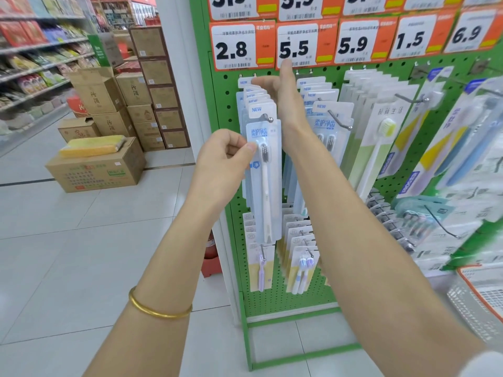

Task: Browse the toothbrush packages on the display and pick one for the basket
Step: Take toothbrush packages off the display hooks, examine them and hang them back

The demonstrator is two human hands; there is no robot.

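Left hand pinches left edge of front toothbrush package, thumb on face. Package hangs on hook at front of leftmost upper row, green pegboard. Right hand raised, fingers straight, holds nothing, beside row top under 5.5 price tag. Basket lower right by right forearm. Gold bangle on left wrist.

Green pegboard, orange price tags, pale-blue toothbrush package
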